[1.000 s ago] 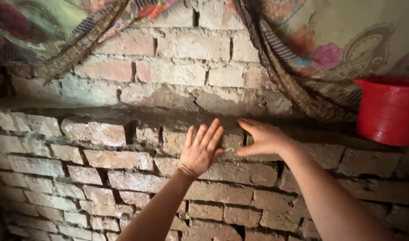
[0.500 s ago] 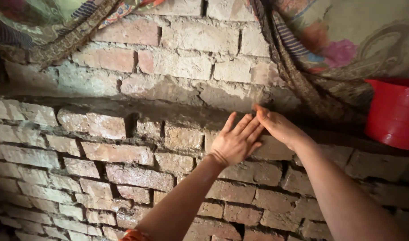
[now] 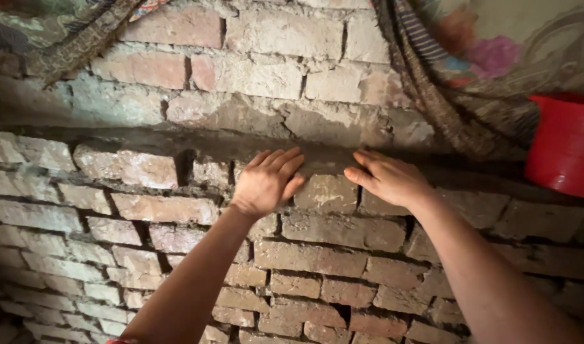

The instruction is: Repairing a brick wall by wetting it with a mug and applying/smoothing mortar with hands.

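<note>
A brick wall (image 3: 304,255) fills your view, a red bucket (image 3: 562,146) on its ledge (image 3: 145,140) at right. Your left hand (image 3: 266,181) and right hand (image 3: 387,178) lie flat, open, gripping nothing, flanking one top brick (image 3: 324,194).

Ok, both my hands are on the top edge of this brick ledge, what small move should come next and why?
Probably slide the left hand leftward along the mortar-covered ledge. Both palms lie flat and empty, with the right hand close beside it on the same brick, while the rough grey stretch to the left lies untouched.
</note>
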